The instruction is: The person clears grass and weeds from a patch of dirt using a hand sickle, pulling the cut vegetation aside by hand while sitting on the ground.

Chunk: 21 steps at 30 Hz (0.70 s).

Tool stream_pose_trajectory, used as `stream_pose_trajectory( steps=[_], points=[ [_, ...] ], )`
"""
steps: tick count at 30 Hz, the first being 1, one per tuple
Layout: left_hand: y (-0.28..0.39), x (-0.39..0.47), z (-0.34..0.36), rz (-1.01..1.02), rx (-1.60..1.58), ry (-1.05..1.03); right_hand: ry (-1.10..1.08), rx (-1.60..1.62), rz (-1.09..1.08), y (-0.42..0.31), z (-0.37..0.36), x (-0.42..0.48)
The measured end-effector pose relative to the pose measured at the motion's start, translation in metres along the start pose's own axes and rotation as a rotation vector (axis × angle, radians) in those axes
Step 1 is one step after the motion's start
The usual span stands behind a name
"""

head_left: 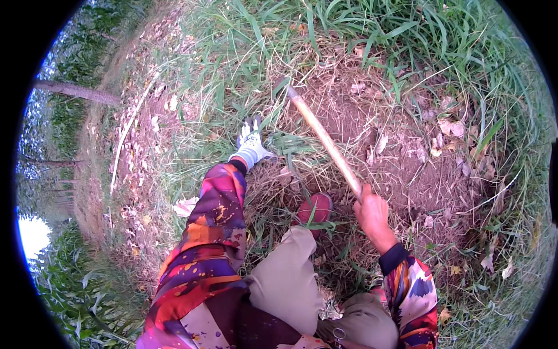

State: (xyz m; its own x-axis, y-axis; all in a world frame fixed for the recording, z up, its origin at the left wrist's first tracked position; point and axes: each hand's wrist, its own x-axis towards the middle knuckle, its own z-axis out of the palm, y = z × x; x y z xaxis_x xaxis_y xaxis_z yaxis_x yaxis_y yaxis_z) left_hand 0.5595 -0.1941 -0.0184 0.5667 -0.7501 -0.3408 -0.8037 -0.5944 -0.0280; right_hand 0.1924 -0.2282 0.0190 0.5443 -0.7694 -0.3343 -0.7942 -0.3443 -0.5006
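My left hand [253, 141] wears a white knit work glove with dark fingertips. Its thumb and fingers are spread over the cut grass [290, 144], with nothing visibly gripped. In my bare right hand [373, 216] is the wooden handle [324, 135] of a hand tool, slanting up and left from my fist. A metal collar [292, 92] caps the handle's far end. Beyond it the tool's dark head [280, 86] is mostly hidden among grass blades, so its shape is unclear. The tool's far end lies ahead of my left hand and slightly to its right.
Tall green grass [418, 30] stands ahead and to the right. Bare soil [405, 183] with dry leaves and straw spreads right of the handle. My red shoe [314, 209] is planted between my hands. At left lie a pale bent stick [130, 124] and a tree trunk [78, 90].
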Motion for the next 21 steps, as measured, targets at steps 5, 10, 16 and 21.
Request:
stream_pose_trajectory(
  steps=[5, 10, 16, 21],
  points=[
    [0.003, 0.036, 0.007, -0.091, -0.137, -0.292, 0.023, 0.029, 0.01, 0.0, -0.002, -0.002],
    [-0.004, 0.046, 0.01, -0.079, -0.045, -0.408, 0.049, 0.06, 0.013, -0.01, -0.01, 0.006],
    [-0.005, 0.05, 0.023, -0.08, 0.017, -0.362, 0.064, 0.103, 0.005, -0.009, -0.008, 0.007],
    [-0.002, 0.052, 0.013, 0.017, -0.088, -0.384, 0.031, 0.024, -0.023, -0.004, -0.011, 0.007]
  ],
)
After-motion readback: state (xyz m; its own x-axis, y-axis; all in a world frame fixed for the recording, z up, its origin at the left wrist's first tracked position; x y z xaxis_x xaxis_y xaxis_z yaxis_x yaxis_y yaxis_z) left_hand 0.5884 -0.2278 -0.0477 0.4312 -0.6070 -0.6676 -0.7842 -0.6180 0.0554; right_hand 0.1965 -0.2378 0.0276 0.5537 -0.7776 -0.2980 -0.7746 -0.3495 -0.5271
